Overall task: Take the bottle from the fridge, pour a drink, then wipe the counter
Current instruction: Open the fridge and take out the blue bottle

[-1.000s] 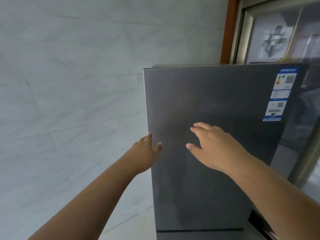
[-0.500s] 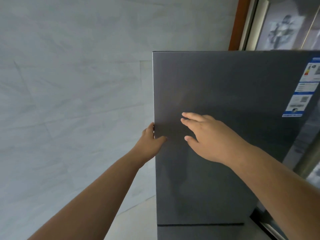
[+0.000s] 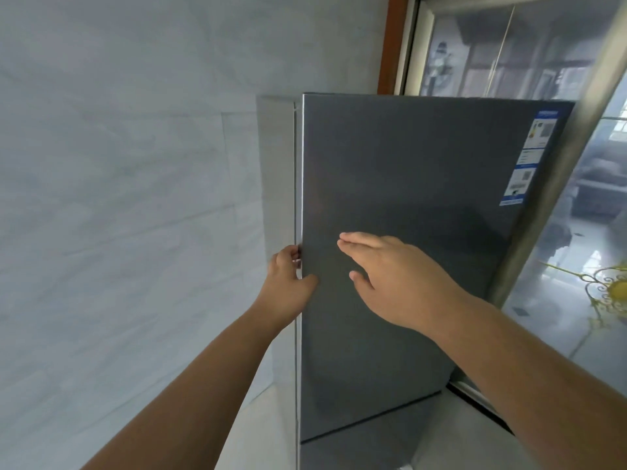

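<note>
At the fridge door [image 3: 424, 249]: left hand [image 3: 288, 286] curls round its left edge, thumb on the face. Right hand [image 3: 397, 276] flat, fingers straight, beside it on the panel. Door just cracked. Bottle not visible, presumably inside beyond both hands. Fetching, pouring and wiping all remain.

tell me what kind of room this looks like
Probably a home kitchen, or a corner beside one. A tall grey fridge with an energy label stands against a pale tiled wall, and a glass sliding door with a metal frame is right behind it.
</note>
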A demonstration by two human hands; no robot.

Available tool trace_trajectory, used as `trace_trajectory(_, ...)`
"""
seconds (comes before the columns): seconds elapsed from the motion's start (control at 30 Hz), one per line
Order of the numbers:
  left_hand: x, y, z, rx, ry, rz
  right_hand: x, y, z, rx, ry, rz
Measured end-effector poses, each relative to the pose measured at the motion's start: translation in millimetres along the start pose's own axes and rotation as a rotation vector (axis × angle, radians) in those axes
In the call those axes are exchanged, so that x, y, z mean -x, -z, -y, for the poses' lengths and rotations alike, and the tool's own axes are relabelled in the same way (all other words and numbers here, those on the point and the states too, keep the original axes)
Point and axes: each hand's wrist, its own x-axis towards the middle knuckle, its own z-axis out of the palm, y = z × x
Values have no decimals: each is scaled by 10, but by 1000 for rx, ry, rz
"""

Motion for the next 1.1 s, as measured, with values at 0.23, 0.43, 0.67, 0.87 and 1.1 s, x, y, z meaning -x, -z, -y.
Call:
trace_trajectory(0.23,256,-50,175,-21,-120,86,118,22,261,25,-35,-59)
trace_trajectory(0.43,462,-233,392,-200,-310,104,345,147,439,64,33,-87)
trace_trajectory(0.67,769,-436,266,-71,-544,285,688,191,449,85,-132,-209)
trace_trajectory(0.87,875,-622,118,30,-652,350,1111,305,485,16,-295,-308)
trace_trajectory(1.1,1142,-944,-52,96,-709,410,1184,504,626,72,-512,-13)
